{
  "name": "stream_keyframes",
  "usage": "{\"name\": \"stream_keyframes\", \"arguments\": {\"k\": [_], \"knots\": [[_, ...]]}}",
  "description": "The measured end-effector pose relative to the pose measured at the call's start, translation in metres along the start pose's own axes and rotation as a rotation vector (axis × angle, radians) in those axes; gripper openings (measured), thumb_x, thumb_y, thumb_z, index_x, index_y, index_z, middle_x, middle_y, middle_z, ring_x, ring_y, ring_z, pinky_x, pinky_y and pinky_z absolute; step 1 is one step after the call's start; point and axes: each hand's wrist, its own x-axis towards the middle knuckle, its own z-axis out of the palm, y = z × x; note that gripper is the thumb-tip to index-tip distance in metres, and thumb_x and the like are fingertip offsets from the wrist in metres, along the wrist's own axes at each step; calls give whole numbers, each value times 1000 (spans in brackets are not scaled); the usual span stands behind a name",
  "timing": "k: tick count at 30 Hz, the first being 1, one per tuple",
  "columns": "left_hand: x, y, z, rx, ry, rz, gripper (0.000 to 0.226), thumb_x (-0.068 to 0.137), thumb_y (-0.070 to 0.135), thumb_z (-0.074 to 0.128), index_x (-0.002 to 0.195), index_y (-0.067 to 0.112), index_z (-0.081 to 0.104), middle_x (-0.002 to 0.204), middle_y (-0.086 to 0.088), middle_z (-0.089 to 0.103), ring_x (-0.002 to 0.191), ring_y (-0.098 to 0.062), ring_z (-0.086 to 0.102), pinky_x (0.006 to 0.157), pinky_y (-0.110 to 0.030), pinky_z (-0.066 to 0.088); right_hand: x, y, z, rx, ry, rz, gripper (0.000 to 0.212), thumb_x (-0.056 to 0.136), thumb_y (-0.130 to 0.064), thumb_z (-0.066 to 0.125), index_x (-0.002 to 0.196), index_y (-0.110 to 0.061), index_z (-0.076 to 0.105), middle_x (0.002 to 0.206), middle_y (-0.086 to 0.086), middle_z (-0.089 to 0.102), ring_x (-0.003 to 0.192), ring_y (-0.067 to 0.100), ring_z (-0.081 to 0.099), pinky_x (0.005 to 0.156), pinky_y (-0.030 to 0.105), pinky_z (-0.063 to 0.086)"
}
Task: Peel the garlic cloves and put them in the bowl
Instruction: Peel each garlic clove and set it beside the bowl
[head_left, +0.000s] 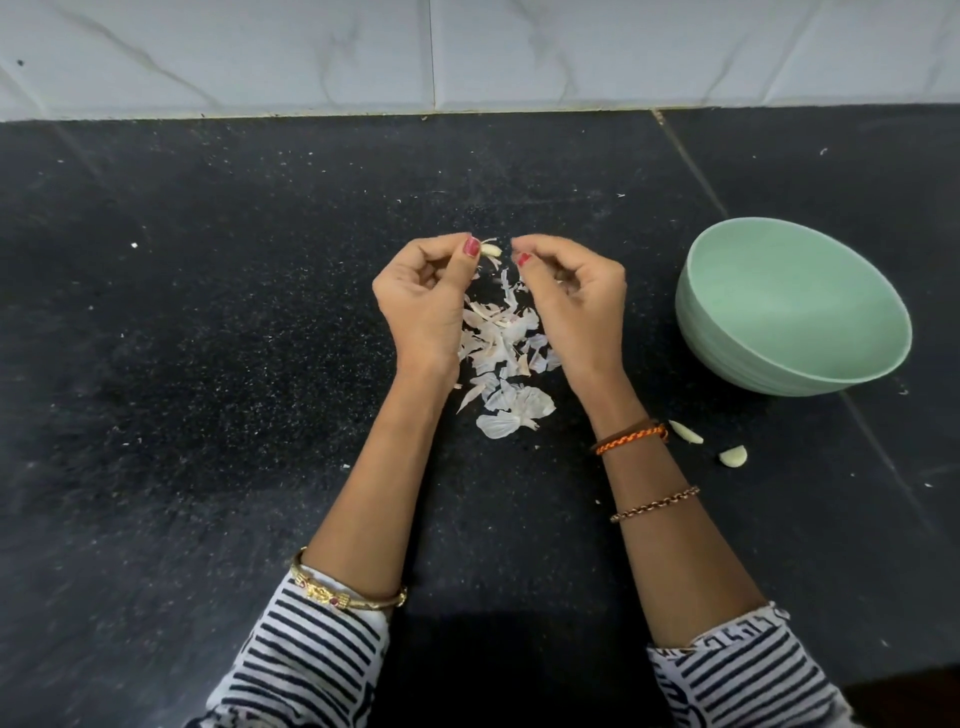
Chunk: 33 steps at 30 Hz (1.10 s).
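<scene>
From the head camera I look down on a black speckled worktop that runs back to a pale marble-tiled wall. Furthest left comes a striped sleeve with a gold bangle at its cuff. Above it my left hand is raised over the worktop, its fingers curled in, thumb and forefinger pinching a garlic clove whose pale tip sticks out to the right with a wisp of skin on it. Below and between the two hands lies a pile of papery garlic peels, spread on the worktop down toward the wrists. Just right of the clove, with a small gap between, is my right hand; its fingers are curled too, thumb and forefinger tips pressed together, and I cannot tell whether a shred of peel sits in that pinch. That wrist wears an orange braided band and, further down the forearm, a thin chain bracelet. Just right of the band two peeled cloves lie on the worktop, one long, one short and curved, near each other but apart. Beyond them, to the right, stands a pale green bowl; the part of its inside that I can see shows only bare green.
</scene>
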Motion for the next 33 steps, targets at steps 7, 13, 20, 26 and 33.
{"name": "stream_keyframes", "arguments": {"k": [7,13,20,26,33], "knots": [[-1,-1,1,122,-55,70,19,80,-4,66,76,13,65,73,5,64,65,3,59,65,-14,47,-1,0,1,-11,-2,-13,10,81,-5,65,87,-6,73,73,-4,69,66,2,63,62,14,48],[-4,-7,1,193,-64,140,8,82,2,67,80,10,66,76,3,65,68,-4,59,65,-17,50,-1,1,3,-72,26,24,6,79,-8,68,81,-8,73,62,-13,62,55,-5,56,56,9,42],[-3,-6,2,121,-79,87,12,82,0,66,77,11,66,72,7,65,67,-1,59,66,-19,49,-1,0,3,-45,-25,39,18,83,-3,60,69,-13,65,50,-18,49,48,-4,47,51,8,34],[-4,4,6,-256,-215,-257,16,85,-6,57,74,4,64,61,4,64,56,-4,52,55,-14,45,1,-1,0,79,-46,101,22,88,-1,54,73,-12,65,67,8,59,63,13,51,58,20,42],[-1,0,3,-137,-59,-172,16,84,-4,61,74,8,64,59,10,64,55,1,53,57,-14,44,4,-2,-4,202,182,51,11,83,-2,64,83,-13,67,73,-7,63,67,-2,56,66,14,46]]}}
